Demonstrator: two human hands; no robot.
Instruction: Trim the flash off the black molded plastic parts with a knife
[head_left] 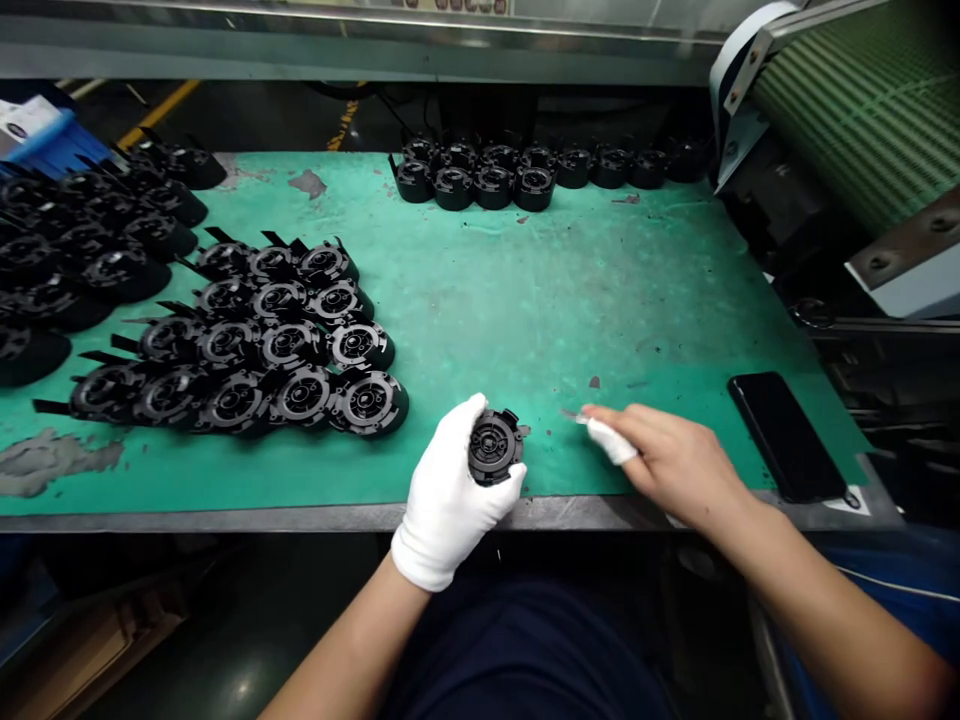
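Observation:
In the head view, my left hand (448, 492) wears a white glove and is closed around a round black plastic part (492, 446). Its ringed face, with a hub in the middle, is turned up over the front of the green table. To the right, my bare right hand (670, 455) has a white wrap on one digit. It pinches a small thin blade (574, 414), whose tip points left at the part but stays apart from it. Most of the blade is hidden in my fingers.
Rows of similar black parts (365, 402) stand on the green table (517, 300) at the left, with more (533, 186) along the back. A black phone (786, 436) lies at the right. A green conveyor belt (847, 110) slopes above the right corner.

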